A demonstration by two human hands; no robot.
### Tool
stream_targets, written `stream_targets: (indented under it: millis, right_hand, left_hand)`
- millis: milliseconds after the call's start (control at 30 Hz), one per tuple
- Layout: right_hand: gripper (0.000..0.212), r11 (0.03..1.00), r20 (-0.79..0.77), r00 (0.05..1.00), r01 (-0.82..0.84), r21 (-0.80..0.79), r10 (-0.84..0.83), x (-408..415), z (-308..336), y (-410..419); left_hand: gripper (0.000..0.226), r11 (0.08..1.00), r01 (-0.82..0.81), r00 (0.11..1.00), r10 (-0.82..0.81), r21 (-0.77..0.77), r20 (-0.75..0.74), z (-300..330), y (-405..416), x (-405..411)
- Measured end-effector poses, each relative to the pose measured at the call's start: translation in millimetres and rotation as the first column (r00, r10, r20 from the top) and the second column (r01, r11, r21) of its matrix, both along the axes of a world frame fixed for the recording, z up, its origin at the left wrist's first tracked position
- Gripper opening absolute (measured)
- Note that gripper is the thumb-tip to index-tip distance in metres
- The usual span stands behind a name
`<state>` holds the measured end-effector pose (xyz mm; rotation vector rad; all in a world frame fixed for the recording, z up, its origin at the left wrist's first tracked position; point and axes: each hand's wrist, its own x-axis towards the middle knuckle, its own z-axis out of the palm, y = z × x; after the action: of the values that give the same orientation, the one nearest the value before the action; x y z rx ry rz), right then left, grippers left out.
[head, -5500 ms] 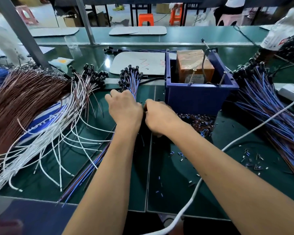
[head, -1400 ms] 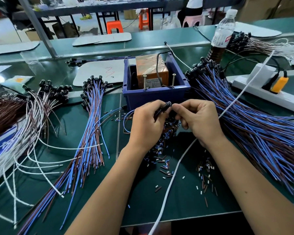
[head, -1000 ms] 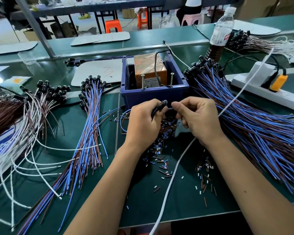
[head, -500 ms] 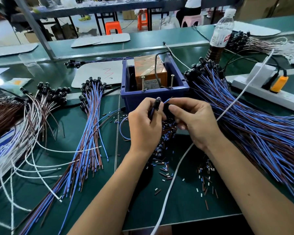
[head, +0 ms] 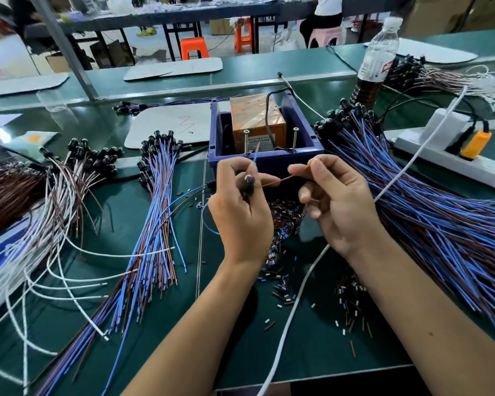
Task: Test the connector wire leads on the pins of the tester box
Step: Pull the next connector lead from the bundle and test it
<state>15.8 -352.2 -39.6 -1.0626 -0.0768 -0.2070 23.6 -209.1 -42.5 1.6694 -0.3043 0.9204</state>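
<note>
A dark blue tester box [head: 269,161] with an orange block inside stands on the green table, two upright screw pins [head: 245,140] at its front. My left hand [head: 240,212] grips a black connector [head: 247,184] and pinches its blue lead [head: 255,157], whose tip points up toward the left pin. My right hand [head: 337,201] pinches the brown lead [head: 277,181] between thumb and forefinger, just in front of the box. Both hands sit close to the box's front wall.
Bundles of blue and brown connector wires lie left [head: 152,224] and right [head: 440,212]. White and brown wires [head: 35,224] fill the far left. Cut insulation bits [head: 280,270] litter the mat. A white cable [head: 292,310], a power strip [head: 452,155] and a bottle [head: 377,58] are at right.
The two leads have been pulled apart: my left hand raised the blue one toward the left pin, and my right hand drew the brown one out to the right.
</note>
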Motion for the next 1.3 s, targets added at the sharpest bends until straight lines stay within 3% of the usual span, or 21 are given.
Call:
stream_targets:
  millis: [167, 333, 533, 633, 900, 1100, 1300]
  right_hand:
    - [0.006, 0.922, 0.166, 0.947, 0.308, -0.235, -0.275, 4, -4, 15]
    - [0.004, 0.736, 0.309, 0.827, 0.56, -0.382, -0.469, 10, -3, 28]
    - [0.01, 0.538, 0.418, 0.713, 0.7, -0.469, -0.564, 17, 4, 30]
    - [0.012, 0.484, 0.446, 0.689, 0.721, -0.496, -0.571, 19, 7, 30]
    - [0.012, 0.428, 0.502, 0.674, 0.735, -0.526, -0.542, 16, 11, 29]
    - [0.012, 0.445, 0.485, 0.696, 0.715, -0.54, -0.53, 15, 11, 29]
    - [0.007, 0.541, 0.421, 0.727, 0.685, -0.487, -0.542, 2, 9, 27]
  left_hand:
    - [0.012, 0.991, -0.1, 0.995, 0.098, -0.085, -0.029, 3, 4, 5]
    - [0.015, 0.985, -0.14, 0.988, 0.132, -0.103, -0.083, 3, 7, 8]
    - [0.013, 0.985, -0.136, 0.985, 0.122, -0.105, -0.124, 2, 7, 8]
    - [0.013, 0.985, -0.121, 0.984, 0.103, -0.12, -0.146, 2, 8, 9]
    - [0.022, 0.981, -0.183, 0.973, 0.171, -0.067, -0.153, 8, 6, 6]
    - [0.024, 0.982, -0.179, 0.972, 0.166, -0.068, -0.164, 8, 5, 6]
    - [0.013, 0.983, -0.147, 0.988, 0.151, -0.107, 0.027, 9, 7, 1]
